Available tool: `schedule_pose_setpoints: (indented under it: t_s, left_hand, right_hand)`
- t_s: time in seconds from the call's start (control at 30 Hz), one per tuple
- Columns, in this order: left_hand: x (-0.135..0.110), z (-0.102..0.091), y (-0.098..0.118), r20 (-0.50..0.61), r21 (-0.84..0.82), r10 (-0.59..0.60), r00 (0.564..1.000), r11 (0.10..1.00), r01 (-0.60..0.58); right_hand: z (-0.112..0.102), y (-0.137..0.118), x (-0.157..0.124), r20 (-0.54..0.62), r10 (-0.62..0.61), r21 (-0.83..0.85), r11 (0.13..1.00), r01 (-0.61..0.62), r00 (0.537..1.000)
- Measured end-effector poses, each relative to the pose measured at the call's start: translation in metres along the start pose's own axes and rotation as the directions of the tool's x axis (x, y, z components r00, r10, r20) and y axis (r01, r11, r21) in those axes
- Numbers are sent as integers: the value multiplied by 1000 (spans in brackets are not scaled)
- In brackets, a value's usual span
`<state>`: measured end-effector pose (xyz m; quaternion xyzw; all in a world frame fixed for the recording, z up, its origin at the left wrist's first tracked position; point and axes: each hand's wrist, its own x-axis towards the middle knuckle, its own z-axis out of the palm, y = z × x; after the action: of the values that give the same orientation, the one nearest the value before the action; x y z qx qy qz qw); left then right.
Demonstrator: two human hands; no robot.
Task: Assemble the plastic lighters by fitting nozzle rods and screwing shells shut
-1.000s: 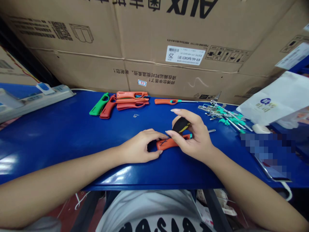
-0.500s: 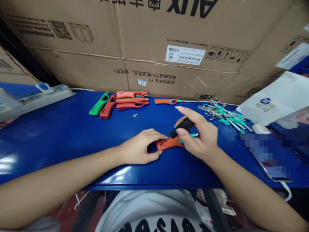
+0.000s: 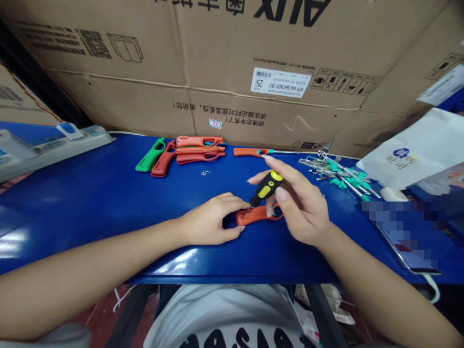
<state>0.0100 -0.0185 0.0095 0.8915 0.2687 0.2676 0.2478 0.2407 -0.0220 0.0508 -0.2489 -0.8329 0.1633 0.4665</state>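
Orange lighter [image 3: 257, 213] flat on the blue counter [image 3: 152, 200], in front of the person, its slotted butt end inside the left grip [image 3: 212, 220] and its trigger loop to the right, partly behind the right grip [image 3: 306, 208]. Left grip: narrowed on the butt end, thumb tip at the near edge, forefinger at the far edge, a gap of counter showing between lighter and palm.

Right grip: loosely closed on a screwdriver [image 3: 266, 189], thumb against the black and yellow handle, forefinger stretched out past its top. Shaft slants down and left; its tip meets the lighter's upper face near the butt, between left thumb and forefinger. Whether a screw sits under the tip, cannot tell from here.

Farther back, well apart from both grips: a green casing [image 3: 151, 156] leaning beside several red and orange casings [image 3: 201, 155]; small screws [image 3: 205, 172] just in front of these; a long-nosed lighter [image 3: 250, 152] near the cardboard [image 3: 145, 104]; to the right, a heap of metal and green parts [image 3: 342, 176].
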Motion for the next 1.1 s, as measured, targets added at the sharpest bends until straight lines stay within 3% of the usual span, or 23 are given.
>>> schedule_pose_setpoints:
  t_s: [0.1, 0.2, 0.33, 0.4, 0.5, 0.67, 0.83, 1.0, 1.1]
  left_hand:
    - [0, 0, 0, 3, -13, -3, 1000, 1000, 3]
    - [0, 1, 0, -11, -19, -28, 1000, 999, 28]
    - [2, 3, -1, -24, -18, -66, 998, 998, 66]
    - [3, 3, -1, -27, -17, -73, 997, 997, 72]
    - [2, 4, -1, -39, -3, -76, 996, 997, 76]
    - [-1, 2, 1, -38, 24, -55, 998, 998, 56]
    - [-2, 2, 4, -13, 42, -36, 999, 998, 36]
    - [0, 2, 6, 24, 14, 0, 1000, 1000, 0]
    - [1, 2, 5, 16, 9, -1, 1000, 1000, 1]
  right_hand:
    - [1, 3, 3, -72, -108, -107, 989, 100, 992]
    - [-4, 4, 11, -58, -247, -285, 933, 221, 967]
    - [-19, -6, 28, 126, -112, -238, 961, 140, 986]
    - [-25, -13, 38, 237, -51, -200, 975, 100, 970]
    - [-27, -17, 52, 296, -81, -251, 955, 160, 952]
    - [-17, -9, 53, 178, -175, -390, 891, 233, 968]
    - [-11, -2, 38, 180, -86, -155, 981, 115, 980]
    - [-10, 3, 35, 93, -241, -291, 921, 258, 966]
    - [-11, 1, 36, 135, -221, -277, 928, 250, 966]
